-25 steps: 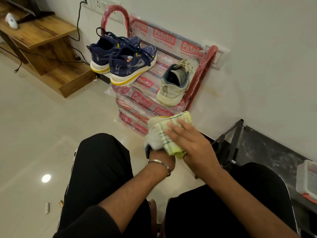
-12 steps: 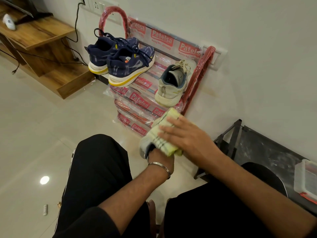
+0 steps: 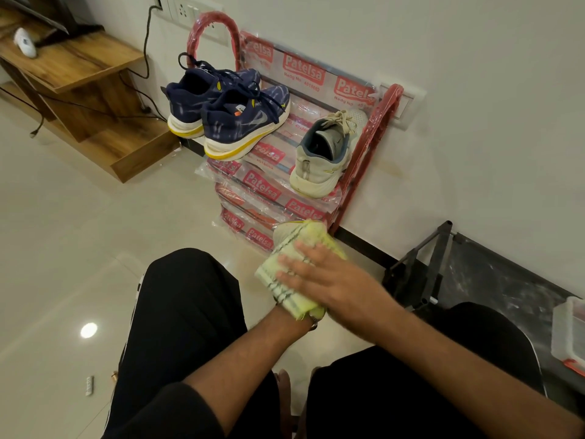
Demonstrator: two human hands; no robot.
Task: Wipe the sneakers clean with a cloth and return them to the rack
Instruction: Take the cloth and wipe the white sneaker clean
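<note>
Up on the red rack [image 3: 364, 147], wrapped in printed plastic, sit a navy pair of sneakers [image 3: 234, 118] on the left of the top shelf and one pale sneaker [image 3: 326, 153] on the right, heel toward us. Below it, the right hand [image 3: 329, 280] lies flat, fingers straight, pressing a yellow-green cloth [image 3: 294, 270] onto the other pale sneaker [image 3: 281, 231], only its toe peeking out. The left hand is buried under the cloth; only its wrist shows, so I cannot tell its grip. Glossy cream floor tiles [image 3: 79, 232], wooden stand [image 3: 91, 99] to the left, clear plastic box [image 3: 569, 334] at the right edge.
</note>
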